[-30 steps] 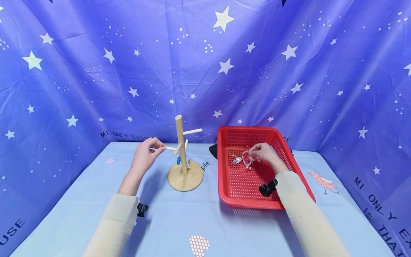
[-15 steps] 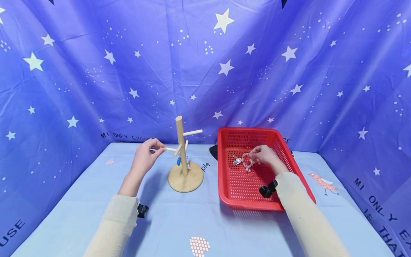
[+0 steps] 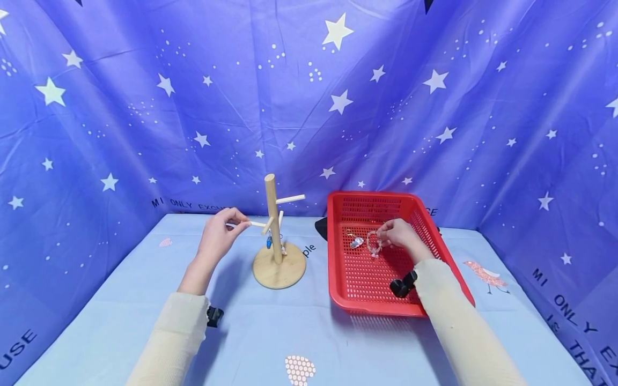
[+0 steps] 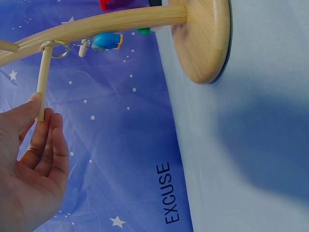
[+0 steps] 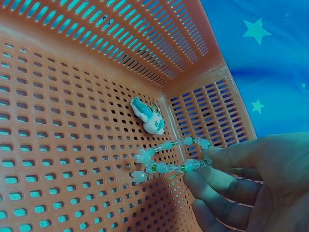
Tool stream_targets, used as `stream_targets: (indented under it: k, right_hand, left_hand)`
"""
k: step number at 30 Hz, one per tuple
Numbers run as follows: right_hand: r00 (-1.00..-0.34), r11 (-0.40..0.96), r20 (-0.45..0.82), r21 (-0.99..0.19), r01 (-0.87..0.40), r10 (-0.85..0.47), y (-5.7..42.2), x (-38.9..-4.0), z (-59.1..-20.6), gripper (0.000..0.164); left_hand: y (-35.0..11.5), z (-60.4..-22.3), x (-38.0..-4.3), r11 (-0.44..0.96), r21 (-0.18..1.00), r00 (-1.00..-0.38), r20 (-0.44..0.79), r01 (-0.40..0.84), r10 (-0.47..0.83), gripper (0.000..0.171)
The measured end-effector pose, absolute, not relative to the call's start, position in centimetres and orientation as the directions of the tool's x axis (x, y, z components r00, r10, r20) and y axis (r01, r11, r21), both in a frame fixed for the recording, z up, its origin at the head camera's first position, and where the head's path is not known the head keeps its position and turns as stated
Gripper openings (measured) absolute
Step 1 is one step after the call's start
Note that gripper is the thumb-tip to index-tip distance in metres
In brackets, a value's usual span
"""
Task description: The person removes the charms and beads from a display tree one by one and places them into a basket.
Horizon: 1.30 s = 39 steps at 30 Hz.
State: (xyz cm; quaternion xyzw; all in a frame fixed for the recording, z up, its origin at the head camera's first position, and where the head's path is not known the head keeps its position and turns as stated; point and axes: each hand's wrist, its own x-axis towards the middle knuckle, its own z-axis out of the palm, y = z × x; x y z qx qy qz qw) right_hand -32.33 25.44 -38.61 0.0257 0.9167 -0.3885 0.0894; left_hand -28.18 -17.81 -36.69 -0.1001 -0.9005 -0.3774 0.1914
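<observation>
My left hand (image 3: 218, 234) pinches the tip of one peg (image 4: 43, 82) on a wooden stand (image 3: 273, 214) with a round base. Near the post, a key ring with a blue figure charm (image 4: 106, 42) hangs from that same peg. Inside the red basket (image 3: 338, 279), my right hand (image 3: 399, 235) pinches a beaded bracelet (image 5: 169, 166) between thumb and fingers. Pale beads and small flower-shaped charms make up its loop. Beyond the bracelet, a white keychain charm (image 5: 147, 116) with a gold clasp lies on the basket floor.
Other pegs (image 3: 291, 198) jut from the stand on different sides. A small pale charm (image 3: 284, 248) hangs low behind the post. A black object (image 3: 321, 227) shows behind the basket's left side. A starry blue curtain (image 3: 309, 107) encloses the table's back and sides.
The bracelet has shifted slightly right in my right hand, which dipped a little within the basket. My left hand keeps its hold on the peg.
</observation>
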Motion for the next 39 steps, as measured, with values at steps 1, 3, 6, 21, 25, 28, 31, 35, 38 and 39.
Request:
stream_targets:
  k: [1, 3, 6, 21, 25, 28, 31, 35, 38, 39]
  right_hand:
    - [-0.983, 0.698, -0.184, -0.706, 0.117, -0.022, 25.42, -32.29, -38.56, 0.022]
    - [-0.983, 0.702, -0.183, -0.703, 0.114, -0.024, 25.38, -32.2, -38.46, 0.023]
    - [-0.983, 0.703, -0.183, -0.703, 0.113, -0.025, 25.35, -32.19, -38.44, 0.024]
    - [-0.987, 0.684, -0.161, -0.722, 0.108, -0.014, 25.77, -32.14, -38.21, 0.017]
    - [-0.988, 0.696, -0.153, -0.709, 0.112, 0.003, 25.58, -32.07, -38.18, 0.019]
    - [-0.989, 0.703, -0.148, -0.702, 0.111, 0.009, 25.54, -32.02, -38.18, 0.02]
    - [-0.99, 0.71, -0.141, -0.695, 0.113, 0.02, 25.51, -31.98, -38.22, 0.02]
    - [-0.991, 0.721, -0.133, -0.683, 0.114, 0.031, 25.59, -32.16, -38.43, 0.02]
    - [-0.991, 0.727, -0.134, -0.677, 0.115, 0.033, 25.63, -32.21, -38.5, 0.021]
    - [-0.99, 0.729, -0.134, -0.674, 0.115, 0.033, 25.65, -32.19, -38.5, 0.021]
  left_hand:
    - [-17.81, -36.68, -28.19, 0.694, 0.642, -0.907, 0.42, 0.325, 0.035, 0.012]
    - [-17.79, -36.66, -28.18, 0.693, 0.644, -0.907, 0.421, 0.325, 0.034, 0.012]
    - [-17.81, -36.63, -28.13, 0.694, 0.641, -0.905, 0.424, 0.327, 0.035, 0.012]
    - [-17.79, -36.64, -28.14, 0.696, 0.636, -0.9, 0.434, 0.334, 0.035, 0.011]
    - [-17.77, -36.66, -28.21, 0.692, 0.642, -0.901, 0.433, 0.331, 0.029, 0.01]
    - [-17.77, -36.66, -28.23, 0.695, 0.639, -0.901, 0.433, 0.33, 0.029, 0.011]
    - [-17.81, -36.7, -28.22, 0.7, 0.632, -0.9, 0.435, 0.332, 0.035, 0.011]
    - [-17.81, -36.7, -28.2, 0.696, 0.638, -0.902, 0.43, 0.33, 0.035, 0.011]
    - [-17.84, -36.73, -28.24, 0.693, 0.642, -0.904, 0.426, 0.327, 0.033, 0.011]
    - [-17.85, -36.73, -28.24, 0.693, 0.641, -0.904, 0.427, 0.329, 0.034, 0.011]
